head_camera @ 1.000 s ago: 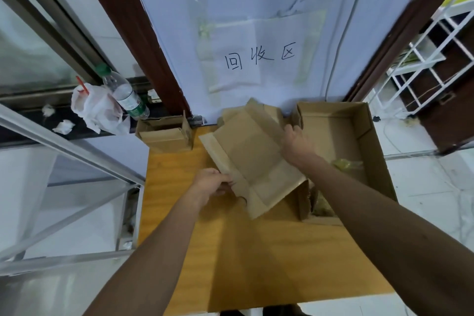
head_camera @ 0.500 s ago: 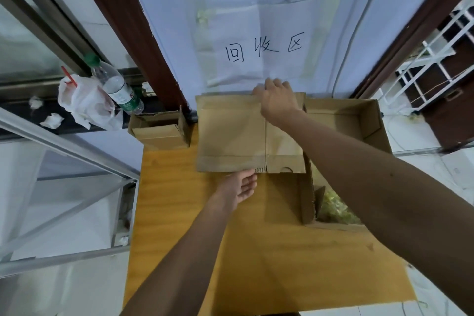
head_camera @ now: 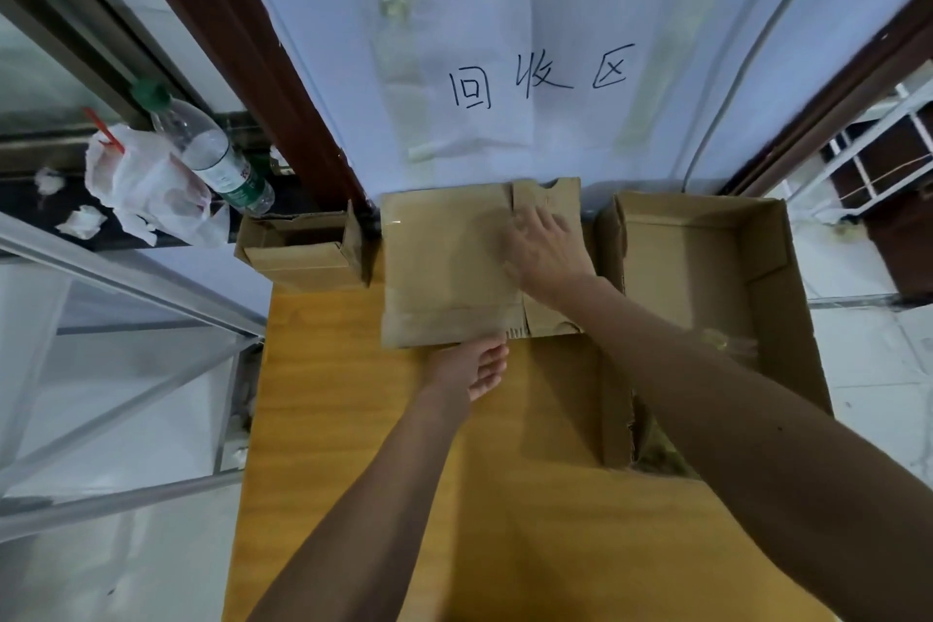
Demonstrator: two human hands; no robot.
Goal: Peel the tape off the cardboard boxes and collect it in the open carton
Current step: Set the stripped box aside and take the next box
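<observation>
Fingers (head_camera: 497, 353), left hand (head_camera: 472, 369): straight and close together, pointing up-frame, tips at the near edge of the flattened box (head_camera: 444, 263). Whether they slip under that edge or only touch it cannot be told.

Tape strip (head_camera: 444, 318): a glossy band along the same near edge. Its long axis runs left to right across the frame and it lies just above the left fingertips. The left hand is the nearer one to it. Judged: the coming lift starts at this edge and runs along the band.

Right hand (head_camera: 548, 258): palm down on the right half of the flattened box. Its fingers (head_camera: 530, 223) are spread flat and blurred, pressing the card and curled around nothing.

Table (head_camera: 353, 444): yellow wood, lower centre of frame. It carries the flattened box at its far end.

Open carton (head_camera: 772, 237): right of frame, its left wall just beside the flattened box. Peeled tape (head_camera: 727, 343) lies crumpled inside. The right hand is nearer to the carton.

Small box (head_camera: 303, 258): left of the flattened box, at the table's far left corner.

Bottle (head_camera: 212, 157) and plastic bag (head_camera: 141, 182): upper left, on a dark ledge.

Paper sign (head_camera: 535, 81): upper centre, handwritten, fixed to a pale sheet on the wall.

White rack (head_camera: 888, 152): upper right edge.
</observation>
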